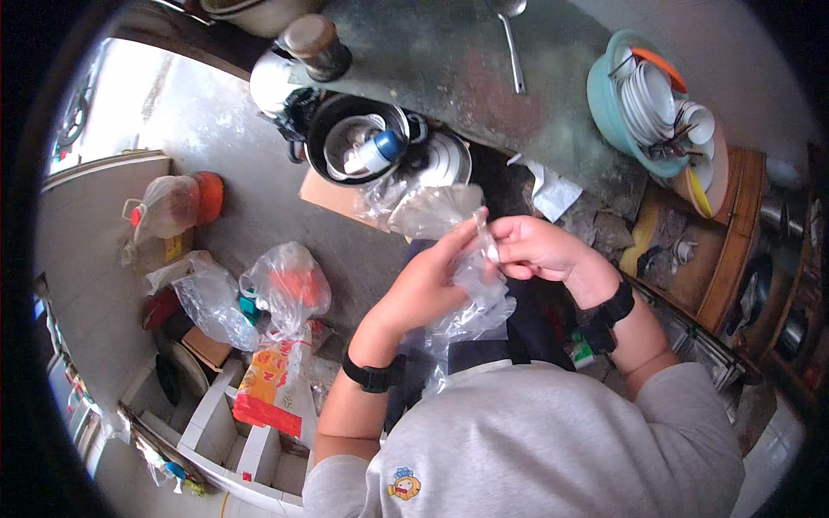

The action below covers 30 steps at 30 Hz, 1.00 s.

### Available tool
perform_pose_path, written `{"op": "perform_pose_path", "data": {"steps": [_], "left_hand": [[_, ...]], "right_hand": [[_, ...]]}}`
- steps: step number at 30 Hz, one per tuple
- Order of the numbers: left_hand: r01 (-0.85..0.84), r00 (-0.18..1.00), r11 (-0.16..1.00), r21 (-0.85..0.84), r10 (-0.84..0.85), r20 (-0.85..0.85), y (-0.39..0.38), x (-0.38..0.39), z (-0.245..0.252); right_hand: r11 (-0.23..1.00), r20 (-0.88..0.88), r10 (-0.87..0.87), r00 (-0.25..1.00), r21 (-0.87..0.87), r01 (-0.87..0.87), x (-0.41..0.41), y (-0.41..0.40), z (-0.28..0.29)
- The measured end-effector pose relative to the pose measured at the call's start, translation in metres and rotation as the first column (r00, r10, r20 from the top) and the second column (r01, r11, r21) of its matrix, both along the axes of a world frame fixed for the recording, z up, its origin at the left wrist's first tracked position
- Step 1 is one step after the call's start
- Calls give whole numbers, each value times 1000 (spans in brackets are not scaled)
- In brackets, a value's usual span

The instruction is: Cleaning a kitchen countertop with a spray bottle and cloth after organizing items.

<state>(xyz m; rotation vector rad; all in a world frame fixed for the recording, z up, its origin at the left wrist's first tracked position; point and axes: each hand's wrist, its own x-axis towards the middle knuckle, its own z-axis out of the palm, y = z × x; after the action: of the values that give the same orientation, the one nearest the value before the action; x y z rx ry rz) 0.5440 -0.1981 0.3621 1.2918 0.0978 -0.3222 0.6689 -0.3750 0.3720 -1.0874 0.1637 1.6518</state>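
Between my two hands, in front of my waist, is a clear plastic bag (440, 210). My left hand (424, 281) is closed around its gathered middle, and the loose lower part (476, 317) hangs down over my dark trousers. The fingertips of my right hand (537, 249) pinch the twisted neck of the bag from the other side. The bag's wide end fans out beyond my left fingers. I cannot tell whether anything is inside it. Just past my hands is a black pot (317, 146) with a metal bowl and a blue-and-white container (375, 152) in it.
A metal lid (450, 162) leans beside the pot. On the dark worktop (427, 52) lie a spoon (511, 58) and a turquoise basin (599, 110) of stacked dishes. Left of me stand several filled plastic bags (285, 278), a plastic jug (165, 204) and a low tiled divider (207, 427).
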Motion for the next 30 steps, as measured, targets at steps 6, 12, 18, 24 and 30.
{"op": "perform_pose_path", "data": {"steps": [6, 12, 18, 24, 30], "left_hand": [[8, 1000, 985, 173, -7, -6, 11, -8, 40], [-261, 964, 951, 165, 247, 99, 40, -23, 95], [-419, 875, 860, 292, 297, 382, 87, -42, 139], [-253, 960, 963, 92, 262, -100, 90, -61, 137], [-626, 734, 738, 252, 667, -131, 100, -74, 119]], "right_hand": [[952, 543, 288, 789, -71, -299, 6, 13, 71], [931, 915, 203, 348, -69, -359, 3, 46, 138], [990, 587, 131, 799, -30, -141, 62, 32, 184], [880, 576, 327, 749, 104, -464, 99, 44, 220], [777, 681, 221, 698, 308, -548, 146, 118, 229]]}}
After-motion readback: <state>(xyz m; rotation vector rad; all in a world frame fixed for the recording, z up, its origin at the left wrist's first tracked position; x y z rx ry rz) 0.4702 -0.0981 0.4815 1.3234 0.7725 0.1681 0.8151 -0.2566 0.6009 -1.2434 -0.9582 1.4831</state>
